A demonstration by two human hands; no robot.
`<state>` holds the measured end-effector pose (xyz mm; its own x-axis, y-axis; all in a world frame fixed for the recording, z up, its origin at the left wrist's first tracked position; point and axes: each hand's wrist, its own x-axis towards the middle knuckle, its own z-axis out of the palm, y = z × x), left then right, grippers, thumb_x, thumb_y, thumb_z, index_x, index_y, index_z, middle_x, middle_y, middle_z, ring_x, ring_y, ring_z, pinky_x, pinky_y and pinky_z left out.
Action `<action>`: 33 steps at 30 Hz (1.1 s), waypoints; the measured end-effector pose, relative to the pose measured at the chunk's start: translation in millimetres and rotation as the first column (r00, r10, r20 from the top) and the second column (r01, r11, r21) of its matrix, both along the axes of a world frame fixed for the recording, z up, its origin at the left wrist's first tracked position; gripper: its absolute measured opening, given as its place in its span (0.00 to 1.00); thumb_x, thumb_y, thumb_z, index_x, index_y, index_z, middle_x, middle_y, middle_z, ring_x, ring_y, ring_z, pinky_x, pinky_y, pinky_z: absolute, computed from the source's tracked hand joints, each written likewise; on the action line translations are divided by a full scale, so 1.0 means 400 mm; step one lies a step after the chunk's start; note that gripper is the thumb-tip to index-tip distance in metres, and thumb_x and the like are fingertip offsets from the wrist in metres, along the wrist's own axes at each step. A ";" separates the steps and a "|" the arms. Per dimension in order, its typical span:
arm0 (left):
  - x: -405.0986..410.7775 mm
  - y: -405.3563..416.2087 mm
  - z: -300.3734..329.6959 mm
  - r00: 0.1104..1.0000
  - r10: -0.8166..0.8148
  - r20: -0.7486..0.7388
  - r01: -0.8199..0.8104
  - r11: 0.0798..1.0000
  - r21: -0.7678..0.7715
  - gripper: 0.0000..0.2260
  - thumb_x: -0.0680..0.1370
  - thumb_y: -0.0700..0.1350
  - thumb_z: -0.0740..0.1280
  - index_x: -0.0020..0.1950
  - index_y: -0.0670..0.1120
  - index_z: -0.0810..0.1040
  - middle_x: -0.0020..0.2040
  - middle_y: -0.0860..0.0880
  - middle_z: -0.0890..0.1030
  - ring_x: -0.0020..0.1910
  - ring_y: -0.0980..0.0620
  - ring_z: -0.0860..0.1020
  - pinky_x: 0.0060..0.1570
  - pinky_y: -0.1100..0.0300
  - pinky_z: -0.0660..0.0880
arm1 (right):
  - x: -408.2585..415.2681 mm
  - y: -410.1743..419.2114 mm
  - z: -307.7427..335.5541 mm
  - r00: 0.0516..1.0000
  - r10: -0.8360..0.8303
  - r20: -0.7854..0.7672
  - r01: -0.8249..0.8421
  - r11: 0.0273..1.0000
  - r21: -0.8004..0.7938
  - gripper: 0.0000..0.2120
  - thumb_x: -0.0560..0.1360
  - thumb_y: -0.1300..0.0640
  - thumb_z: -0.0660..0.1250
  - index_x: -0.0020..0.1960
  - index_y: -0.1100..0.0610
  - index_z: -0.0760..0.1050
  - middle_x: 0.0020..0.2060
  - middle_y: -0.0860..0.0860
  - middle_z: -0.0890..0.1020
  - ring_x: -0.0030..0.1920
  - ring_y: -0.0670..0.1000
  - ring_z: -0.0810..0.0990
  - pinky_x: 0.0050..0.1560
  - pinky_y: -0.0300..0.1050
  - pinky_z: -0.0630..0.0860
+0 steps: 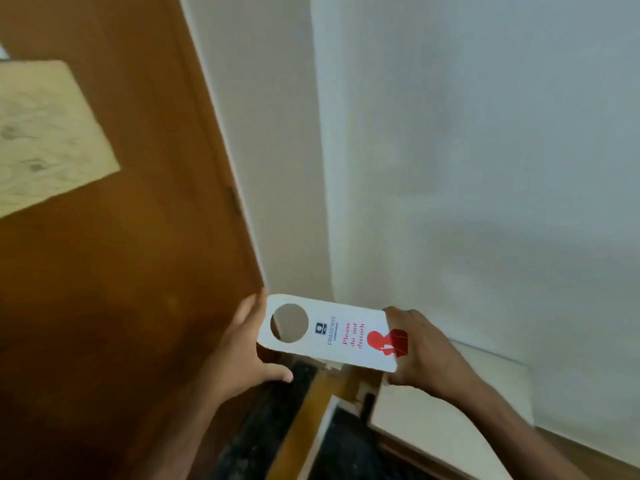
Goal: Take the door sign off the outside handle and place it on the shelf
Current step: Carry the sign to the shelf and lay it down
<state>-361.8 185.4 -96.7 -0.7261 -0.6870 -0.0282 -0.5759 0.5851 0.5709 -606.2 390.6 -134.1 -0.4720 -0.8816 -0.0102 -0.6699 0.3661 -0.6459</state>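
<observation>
The door sign (341,336) is a white card with a round hole at its left end, red "Please do not disturb" lettering and a red figure at its right end. It lies flat and sideways in the air between both hands. My left hand (242,348) holds the end with the hole. My right hand (415,348) grips the end with the red figure. No door handle is in view. A pale flat surface (450,403), perhaps the shelf, lies low on the right under my right hand.
A brown wooden door (114,271) fills the left side, with a pale paper notice (45,133) stuck on it. White walls (485,150) meet in a corner ahead. Dark flooring and a wooden threshold strip (304,410) lie below the sign.
</observation>
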 end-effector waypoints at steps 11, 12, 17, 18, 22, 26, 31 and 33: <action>-0.707 0.137 -0.338 0.918 -0.238 0.316 0.306 0.934 -0.186 0.52 0.63 0.57 0.83 0.79 0.49 0.59 0.69 0.45 0.64 0.64 0.44 0.73 0.54 0.53 0.77 | -0.521 0.251 -0.310 0.965 -0.257 0.051 0.243 0.951 0.188 0.58 0.60 0.52 0.86 0.79 0.45 0.53 0.62 0.48 0.69 0.54 0.52 0.78 0.52 0.50 0.78; -0.741 0.150 -0.387 0.912 -0.238 0.334 0.309 0.934 -0.177 0.51 0.62 0.58 0.83 0.78 0.50 0.59 0.70 0.45 0.65 0.64 0.43 0.72 0.52 0.53 0.77 | -0.545 0.269 -0.358 0.956 -0.283 0.072 0.264 0.943 0.202 0.59 0.59 0.52 0.86 0.79 0.48 0.53 0.60 0.47 0.68 0.52 0.51 0.77 0.51 0.49 0.77; -0.866 0.212 -0.666 0.865 -0.271 0.423 0.368 0.915 -0.167 0.50 0.59 0.58 0.84 0.75 0.51 0.62 0.68 0.44 0.68 0.64 0.41 0.73 0.51 0.49 0.78 | -0.607 0.361 -0.658 0.909 -0.396 0.131 0.357 0.901 0.247 0.53 0.63 0.55 0.83 0.79 0.51 0.55 0.63 0.52 0.70 0.55 0.50 0.79 0.51 0.48 0.78; -0.881 0.224 -0.720 0.849 -0.280 0.449 0.383 0.910 -0.158 0.51 0.59 0.59 0.84 0.75 0.51 0.63 0.68 0.44 0.69 0.64 0.41 0.73 0.52 0.47 0.78 | -0.614 0.378 -0.715 0.894 -0.422 0.150 0.375 0.888 0.265 0.54 0.63 0.55 0.84 0.79 0.50 0.55 0.64 0.51 0.69 0.54 0.48 0.76 0.52 0.48 0.78; -0.908 0.272 -0.931 0.803 -0.293 0.519 0.402 0.909 -0.109 0.50 0.61 0.59 0.84 0.77 0.48 0.65 0.68 0.44 0.71 0.64 0.43 0.73 0.54 0.52 0.75 | -0.606 0.419 -0.931 0.838 -0.509 0.198 0.419 0.832 0.364 0.55 0.60 0.53 0.86 0.77 0.46 0.55 0.63 0.51 0.70 0.56 0.49 0.74 0.53 0.47 0.78; -0.916 0.300 -1.098 0.732 -0.374 0.569 0.462 0.887 -0.012 0.50 0.62 0.57 0.84 0.77 0.44 0.65 0.68 0.41 0.72 0.63 0.40 0.73 0.54 0.48 0.78 | -0.581 0.431 -1.098 0.816 -0.556 0.157 0.427 0.764 0.483 0.55 0.59 0.51 0.87 0.76 0.45 0.57 0.66 0.56 0.71 0.61 0.56 0.75 0.56 0.53 0.80; -0.925 0.301 -1.200 0.674 -0.404 0.619 0.506 0.863 0.013 0.47 0.65 0.57 0.82 0.78 0.44 0.64 0.69 0.39 0.71 0.63 0.39 0.73 0.54 0.45 0.79 | -0.588 0.430 -1.190 0.808 -0.585 0.066 0.453 0.689 0.565 0.54 0.60 0.48 0.87 0.77 0.44 0.59 0.65 0.57 0.68 0.64 0.59 0.73 0.60 0.55 0.80; -0.930 0.296 -1.225 0.648 -0.424 0.633 0.527 0.849 0.030 0.48 0.66 0.57 0.81 0.79 0.44 0.62 0.70 0.39 0.70 0.64 0.39 0.72 0.54 0.47 0.78 | -0.592 0.429 -1.213 0.815 -0.574 0.084 0.418 0.682 0.600 0.54 0.60 0.49 0.87 0.78 0.44 0.59 0.65 0.57 0.68 0.64 0.58 0.72 0.61 0.56 0.79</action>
<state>-733.8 303.8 -586.9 -0.8166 -0.2843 -0.5022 -0.3790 0.9205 0.0951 -842.9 562.3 -619.2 -0.7491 -0.3257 -0.5769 -0.1334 0.9271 -0.3502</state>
